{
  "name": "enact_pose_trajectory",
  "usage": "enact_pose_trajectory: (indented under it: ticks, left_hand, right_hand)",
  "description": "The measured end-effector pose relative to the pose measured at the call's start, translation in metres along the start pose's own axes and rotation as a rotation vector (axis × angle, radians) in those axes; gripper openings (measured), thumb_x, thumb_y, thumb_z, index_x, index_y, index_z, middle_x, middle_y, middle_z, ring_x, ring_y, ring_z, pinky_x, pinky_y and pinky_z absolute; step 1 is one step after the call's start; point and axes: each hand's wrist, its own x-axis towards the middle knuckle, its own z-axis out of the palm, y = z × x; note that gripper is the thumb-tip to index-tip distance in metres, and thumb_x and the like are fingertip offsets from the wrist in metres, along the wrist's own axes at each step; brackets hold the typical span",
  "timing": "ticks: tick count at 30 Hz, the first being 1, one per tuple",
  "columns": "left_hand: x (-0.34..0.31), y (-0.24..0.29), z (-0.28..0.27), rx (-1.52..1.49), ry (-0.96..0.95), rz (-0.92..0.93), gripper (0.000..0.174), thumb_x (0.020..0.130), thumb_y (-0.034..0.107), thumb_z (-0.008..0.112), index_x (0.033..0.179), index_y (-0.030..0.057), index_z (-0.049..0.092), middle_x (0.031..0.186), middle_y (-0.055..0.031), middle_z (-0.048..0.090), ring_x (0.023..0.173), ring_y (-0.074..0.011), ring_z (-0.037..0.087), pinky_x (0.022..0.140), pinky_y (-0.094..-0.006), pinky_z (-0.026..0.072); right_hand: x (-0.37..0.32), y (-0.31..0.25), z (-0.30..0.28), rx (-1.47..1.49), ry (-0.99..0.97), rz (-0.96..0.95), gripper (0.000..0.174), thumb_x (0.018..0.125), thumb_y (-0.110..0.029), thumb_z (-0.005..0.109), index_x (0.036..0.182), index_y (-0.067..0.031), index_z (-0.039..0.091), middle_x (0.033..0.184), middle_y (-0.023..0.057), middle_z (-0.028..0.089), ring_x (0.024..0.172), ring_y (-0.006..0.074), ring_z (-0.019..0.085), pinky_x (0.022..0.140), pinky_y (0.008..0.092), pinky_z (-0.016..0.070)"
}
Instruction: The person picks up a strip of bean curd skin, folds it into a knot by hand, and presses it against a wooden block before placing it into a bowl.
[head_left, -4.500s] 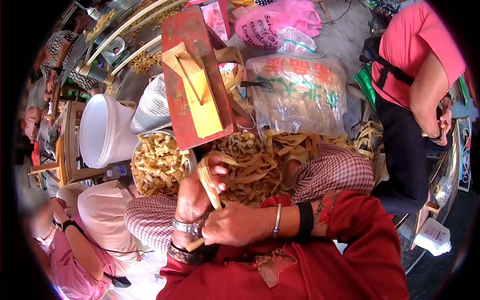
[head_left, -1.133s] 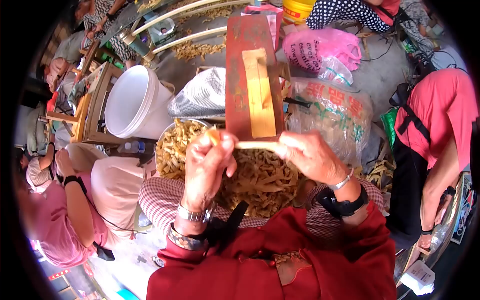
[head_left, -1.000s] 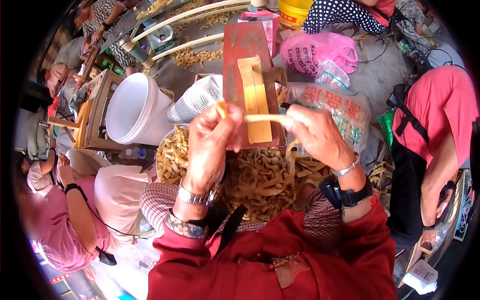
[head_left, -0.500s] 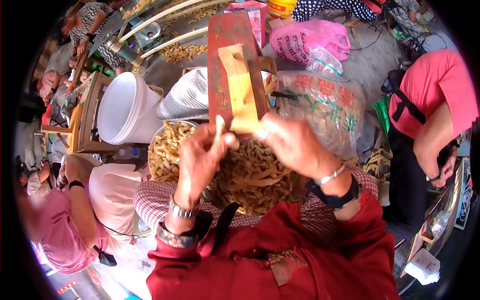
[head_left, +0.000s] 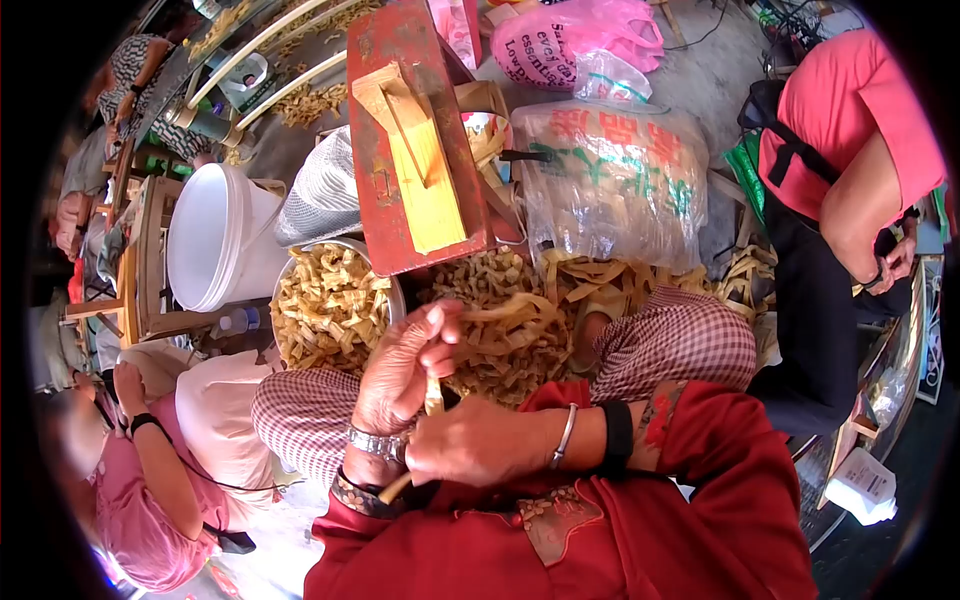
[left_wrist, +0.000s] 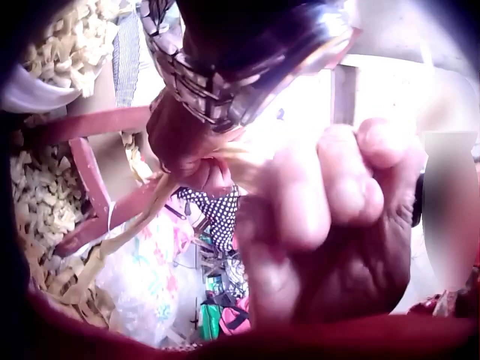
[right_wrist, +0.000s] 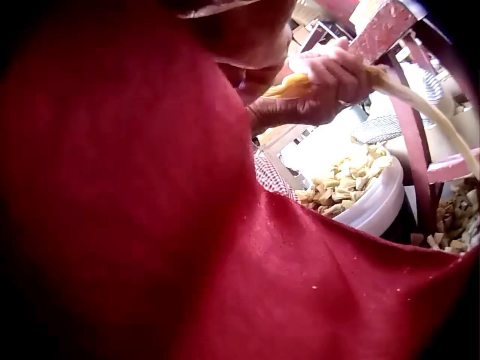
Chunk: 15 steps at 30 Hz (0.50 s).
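Observation:
My left hand (head_left: 400,370) grips a long tan pliable strip (head_left: 433,395), its fingers curled round it in the right wrist view. One length of it trails from the left hand toward the pile. Just below, near the watch on the left wrist, my right hand (head_left: 475,440) holds the other part with curled fingers, and a short end sticks out under it. In the left wrist view the right hand's fingers (left_wrist: 300,202) are curled, close and blurred. Under the hands lies a heap of similar strips and knotted pieces (head_left: 510,350).
A red bench (head_left: 370,225) with a yellow wooden block (head_left: 430,215) on it stands ahead. Left of it are a bowl's rim (head_left: 398,300) with knotted pieces inside and a white bucket (head_left: 205,240). A clear plastic sack (head_left: 610,190) lies to the right. People sit on both sides.
Half a second ago both hands held the strip taut near the bench's front end. Now they are down near the lap, the right hand crossed to the left wrist. The view has shifted.

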Motion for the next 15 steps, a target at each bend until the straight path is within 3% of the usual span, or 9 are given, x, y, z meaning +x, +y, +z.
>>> enact_pose_trajectory:
  ticks: [1, 3, 5, 6, 9, 10, 11, 13, 15]
  left_hand:
    - [-0.003, 0.006, 0.0, 0.042, -0.021, 0.04, 0.03, 0.091, 0.015, 0.058, 0.113, -0.0036, 0.054, 0.077, -0.0029, 0.056, 0.057, -0.0056, 0.044, 0.047, -0.0168, 0.0364]
    - [-0.009, 0.001, 0.011, 0.17, 0.223, 0.227, 0.018, 0.088, 0.004, 0.054, 0.106, -0.0007, 0.055, 0.068, 0.0028, 0.047, 0.052, -0.0037, 0.036, 0.045, -0.0161, 0.0296]
    - [-0.02, 0.005, 0.005, 0.176, -0.015, 0.272, 0.017, 0.083, -0.001, 0.049, 0.099, -0.0001, 0.054, 0.063, 0.0025, 0.045, 0.05, -0.0038, 0.035, 0.045, -0.017, 0.0286]
    - [-0.025, 0.004, 0.01, 0.217, -0.049, 0.322, 0.016, 0.079, -0.001, 0.048, 0.095, 0.0, 0.052, 0.06, 0.0024, 0.044, 0.05, -0.0046, 0.037, 0.044, -0.0184, 0.0276]
    - [-0.037, 0.001, 0.01, 0.225, -0.143, 0.442, 0.017, 0.08, 0.001, 0.05, 0.096, -0.0025, 0.051, 0.063, 0.0006, 0.046, 0.05, -0.0051, 0.039, 0.044, -0.0188, 0.0295]
    - [-0.042, 0.004, 0.011, 0.322, -0.106, 0.514, 0.02, 0.082, 0.0, 0.054, 0.101, -0.0035, 0.051, 0.071, -0.0037, 0.055, 0.052, -0.0059, 0.044, 0.046, -0.0188, 0.033]
    - [-0.052, 0.013, 0.022, 0.498, 0.039, 0.52, 0.018, 0.084, 0.0, 0.057, 0.102, -0.0029, 0.055, 0.082, -0.0074, 0.062, 0.057, -0.0074, 0.051, 0.051, -0.02, 0.041]
    - [-0.055, 0.008, 0.014, 1.005, 0.28, 0.756, 0.011, 0.086, 0.002, 0.06, 0.097, -0.0007, 0.06, 0.089, -0.0097, 0.064, 0.061, -0.0115, 0.056, 0.059, -0.0239, 0.0467]
    - [-0.059, 0.012, 0.015, 1.386, 0.317, 0.985, 0.007, 0.083, 0.001, 0.061, 0.09, 0.0012, 0.062, 0.092, -0.0128, 0.063, 0.072, -0.0198, 0.061, 0.067, -0.0284, 0.0492]
  right_hand:
    - [0.005, -0.006, -0.01, -0.066, 0.154, 0.053, 0.014, 0.084, -0.017, 0.061, 0.081, -0.0059, 0.053, 0.073, 0.0071, 0.054, 0.062, 0.0234, 0.057, 0.054, 0.0331, 0.0467]
    - [0.009, 0.018, -0.017, -0.094, 0.541, 0.036, 0.011, 0.087, -0.015, 0.058, 0.088, -0.0042, 0.056, 0.081, 0.0076, 0.057, 0.066, 0.0194, 0.059, 0.057, 0.0292, 0.047]
    - [0.013, 0.028, -0.033, -0.124, 0.667, 0.266, 0.012, 0.092, -0.014, 0.053, 0.095, -0.0024, 0.057, 0.083, 0.0071, 0.059, 0.072, 0.0135, 0.059, 0.059, 0.0276, 0.0468]
    - [0.011, 0.03, -0.033, 0.155, 0.696, 0.471, 0.017, 0.096, -0.016, 0.048, 0.098, -0.001, 0.057, 0.08, 0.0041, 0.057, 0.073, 0.0091, 0.055, 0.06, 0.0264, 0.0458]
    - [0.01, 0.03, -0.016, 0.509, 0.59, 0.606, 0.022, 0.098, -0.021, 0.046, 0.1, -0.0004, 0.055, 0.075, 0.0001, 0.054, 0.064, 0.0083, 0.053, 0.057, 0.0256, 0.0441]
    - [0.014, 0.012, -0.031, 0.748, 0.418, 0.809, 0.027, 0.098, -0.025, 0.046, 0.1, 0.0003, 0.055, 0.074, -0.001, 0.053, 0.066, 0.0066, 0.051, 0.059, 0.0254, 0.0438]
    - [0.012, 0.019, -0.029, 0.61, 0.382, 0.734, 0.032, 0.099, -0.029, 0.045, 0.097, 0.0014, 0.056, 0.075, -0.0009, 0.052, 0.069, 0.0047, 0.047, 0.061, 0.0241, 0.0425]
    - [0.016, 0.027, -0.03, 0.567, 0.471, 0.563, 0.029, 0.096, -0.023, 0.047, 0.088, 0.0042, 0.056, 0.068, 0.0075, 0.05, 0.065, 0.01, 0.045, 0.059, 0.03, 0.0416]
    - [0.017, 0.029, -0.034, 0.595, 0.324, 0.583, 0.032, 0.096, -0.025, 0.045, 0.086, 0.0032, 0.056, 0.068, 0.0044, 0.049, 0.065, 0.0085, 0.043, 0.058, 0.0295, 0.0397]
